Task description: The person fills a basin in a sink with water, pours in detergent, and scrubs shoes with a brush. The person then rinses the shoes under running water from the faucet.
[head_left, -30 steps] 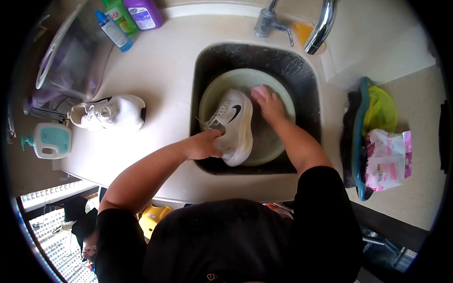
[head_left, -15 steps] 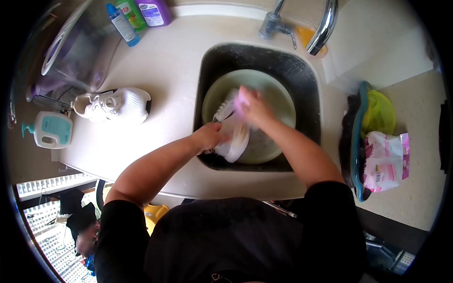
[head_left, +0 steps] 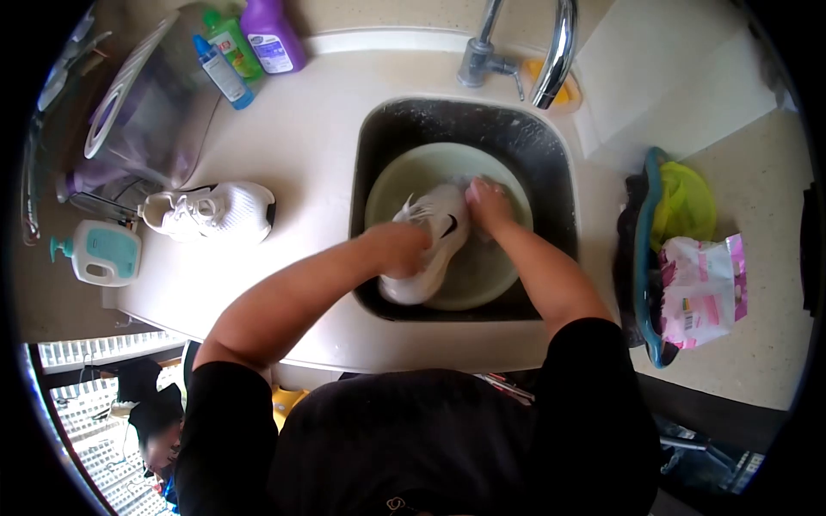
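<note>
A white shoe with a black swoosh is tilted in a pale green basin that stands in the dark sink. My left hand grips the shoe around its opening; some of the fingers are hidden. At the shoe's right side, my right hand is closed on a pink cloth or sponge, only part of which shows. Cloudy water lies in the basin. A second white shoe rests on the counter to the left.
Behind the sink stands a chrome faucet beside an orange sponge. Several bottles, including a purple one, are at the back left. A soap dispenser is at the left, a blue-edged tray with a pink-white packet at the right.
The pink item in my right hand went up over the shoe, then back down to its right side. My left hand has shifted further over the shoe, which has turned somewhat.
</note>
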Available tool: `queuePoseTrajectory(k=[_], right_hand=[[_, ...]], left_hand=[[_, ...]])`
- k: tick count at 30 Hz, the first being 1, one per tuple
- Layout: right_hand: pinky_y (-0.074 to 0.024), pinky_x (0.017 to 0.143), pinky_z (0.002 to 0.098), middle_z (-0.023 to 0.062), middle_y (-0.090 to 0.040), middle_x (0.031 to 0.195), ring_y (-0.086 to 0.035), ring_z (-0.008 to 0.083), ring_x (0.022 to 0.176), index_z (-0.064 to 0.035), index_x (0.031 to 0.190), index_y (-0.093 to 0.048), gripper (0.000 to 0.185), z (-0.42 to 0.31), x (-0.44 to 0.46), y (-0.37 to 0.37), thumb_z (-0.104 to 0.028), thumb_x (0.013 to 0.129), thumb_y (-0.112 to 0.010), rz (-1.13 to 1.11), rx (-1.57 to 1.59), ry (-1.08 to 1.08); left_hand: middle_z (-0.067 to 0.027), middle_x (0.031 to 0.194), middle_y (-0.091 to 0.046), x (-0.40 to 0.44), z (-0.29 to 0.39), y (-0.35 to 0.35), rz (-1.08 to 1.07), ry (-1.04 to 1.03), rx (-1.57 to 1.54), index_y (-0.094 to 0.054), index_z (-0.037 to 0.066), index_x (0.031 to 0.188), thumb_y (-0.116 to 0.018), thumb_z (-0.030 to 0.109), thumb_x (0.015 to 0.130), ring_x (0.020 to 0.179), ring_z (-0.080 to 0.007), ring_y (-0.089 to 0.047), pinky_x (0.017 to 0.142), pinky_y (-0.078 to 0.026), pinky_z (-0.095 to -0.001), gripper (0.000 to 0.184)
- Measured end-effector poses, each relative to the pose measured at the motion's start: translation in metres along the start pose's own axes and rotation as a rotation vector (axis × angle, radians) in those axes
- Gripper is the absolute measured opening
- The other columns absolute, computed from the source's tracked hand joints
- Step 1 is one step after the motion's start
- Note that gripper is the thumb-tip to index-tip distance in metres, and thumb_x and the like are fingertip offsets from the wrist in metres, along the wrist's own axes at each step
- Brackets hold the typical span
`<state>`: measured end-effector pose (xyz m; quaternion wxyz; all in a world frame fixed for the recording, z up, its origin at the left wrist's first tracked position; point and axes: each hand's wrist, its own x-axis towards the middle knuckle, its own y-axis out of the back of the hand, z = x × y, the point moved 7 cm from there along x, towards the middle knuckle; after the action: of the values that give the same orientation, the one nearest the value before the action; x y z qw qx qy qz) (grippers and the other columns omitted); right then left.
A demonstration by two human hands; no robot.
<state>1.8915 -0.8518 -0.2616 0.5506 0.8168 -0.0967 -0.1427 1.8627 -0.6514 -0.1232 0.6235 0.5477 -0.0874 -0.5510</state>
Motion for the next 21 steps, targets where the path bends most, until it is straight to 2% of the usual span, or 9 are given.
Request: queuePoseTrajectory(k=[3, 6, 7, 10, 11, 15, 18, 19, 21], right_hand=[[-0.0404, 0.082, 0.0444, 0.0173, -0.042, 0.119, -0.044, 0.0384, 0.103, -0.0135, 0.122, -0.037, 0.042, -0.001, -0.026, 0.004, -0.024, 0.082, -0.044, -0.034, -0.150, 0.027], [-0.0398, 0.083, 0.0453, 0.0157, -0.041, 0.119, -0.043, 0.0402, 0.102, -0.0159, 0.123, -0.037, 0.043, -0.015, -0.035, -0.012, -0.017, 0.081, -0.044, 0.047, -0.276, 0.096], [-0.0395, 0.084, 0.0454, 0.0160, -0.041, 0.120, -0.044, 0.0396, 0.102, -0.0158, 0.124, -0.036, 0.044, -0.024, -0.042, -0.021, -0.016, 0.081, -0.045, 0.047, -0.287, 0.124], [-0.0390, 0.086, 0.0426, 0.0217, -0.033, 0.126, -0.040, 0.0384, 0.109, -0.0167, 0.130, -0.029, 0.055, -0.013, -0.036, -0.045, -0.016, 0.078, -0.048, 0.036, -0.365, 0.195], [-0.0389, 0.086, 0.0412, 0.0244, -0.030, 0.129, -0.038, 0.0381, 0.112, -0.0172, 0.133, -0.025, 0.061, -0.006, -0.026, -0.048, -0.016, 0.077, -0.049, 0.032, -0.407, 0.225], [-0.0390, 0.088, 0.0353, 0.0216, -0.041, 0.123, -0.047, 0.0325, 0.107, -0.0137, 0.132, -0.027, 0.061, 0.007, -0.003, -0.015, -0.022, 0.076, -0.052, -0.266, 0.664, -0.223], [-0.0394, 0.087, 0.0338, 0.0191, -0.045, 0.120, -0.049, 0.0310, 0.105, -0.0129, 0.130, -0.033, 0.056, -0.056, -0.047, 0.059, -0.019, 0.077, -0.052, -0.272, 0.650, 0.081], [-0.0393, 0.087, 0.0337, 0.0193, -0.045, 0.119, -0.049, 0.0305, 0.105, -0.0131, 0.129, -0.035, 0.054, -0.076, -0.065, 0.076, -0.018, 0.077, -0.052, -0.204, 0.655, 0.226], [-0.0393, 0.087, 0.0337, 0.0192, -0.047, 0.117, -0.050, 0.0291, 0.104, -0.0141, 0.128, -0.037, 0.052, -0.116, -0.101, 0.102, -0.014, 0.078, -0.052, -0.123, 0.633, 0.497]], left_hand=[[-0.0149, 0.102, -0.055, -0.001, 0.002, 0.006, -0.174, 0.056, 0.441, -0.055, 0.005, 0.100, -0.059, 0.017, 0.069, 0.102, -0.0285, -0.051, 0.090, -0.033, -0.0449, 0.034], [-0.0180, 0.118, -0.043, -0.030, 0.021, 0.017, 0.656, -0.082, 0.512, -0.053, 0.003, 0.105, -0.062, 0.016, 0.066, 0.115, -0.0295, -0.038, 0.097, -0.028, -0.0424, 0.041], [-0.0205, 0.127, -0.030, -0.042, 0.009, 0.016, 0.669, 0.030, 0.366, -0.044, -0.001, 0.116, -0.066, 0.023, 0.066, 0.123, -0.0326, -0.025, 0.102, -0.023, -0.0404, 0.060], [-0.0254, 0.128, -0.027, -0.067, -0.027, -0.002, 0.584, 0.373, 0.023, -0.029, -0.007, 0.124, -0.069, 0.033, 0.066, 0.124, -0.0365, -0.021, 0.103, -0.021, -0.0406, 0.081], [-0.0276, 0.129, -0.025, -0.058, -0.020, -0.018, 0.408, 0.360, 0.172, -0.017, -0.012, 0.126, -0.070, 0.043, 0.063, 0.125, -0.0385, -0.019, 0.103, -0.019, -0.0409, 0.099], [-0.0277, 0.125, -0.033, -0.027, -0.019, -0.047, 0.376, 0.370, -0.078, -0.017, -0.012, 0.125, -0.073, 0.048, 0.056, 0.121, -0.0373, -0.030, 0.102, -0.024, -0.0378, 0.107], [-0.0263, 0.120, -0.040, -0.008, -0.038, -0.055, 0.296, 0.482, -0.520, -0.021, -0.010, 0.123, -0.075, 0.043, 0.054, 0.114, -0.0344, -0.039, 0.096, -0.033, -0.0353, 0.103], [-0.0221, 0.111, -0.049, -0.005, -0.043, -0.058, 0.545, 0.427, -0.456, -0.031, -0.005, 0.120, -0.076, 0.040, 0.053, 0.105, -0.0309, -0.049, 0.088, -0.041, -0.0349, 0.092], [-0.0209, 0.112, -0.049, 0.000, -0.043, -0.053, 0.481, 0.396, -0.559, -0.038, -0.002, 0.117, -0.073, 0.038, 0.056, 0.104, -0.0308, -0.049, 0.088, -0.040, -0.0351, 0.081]])
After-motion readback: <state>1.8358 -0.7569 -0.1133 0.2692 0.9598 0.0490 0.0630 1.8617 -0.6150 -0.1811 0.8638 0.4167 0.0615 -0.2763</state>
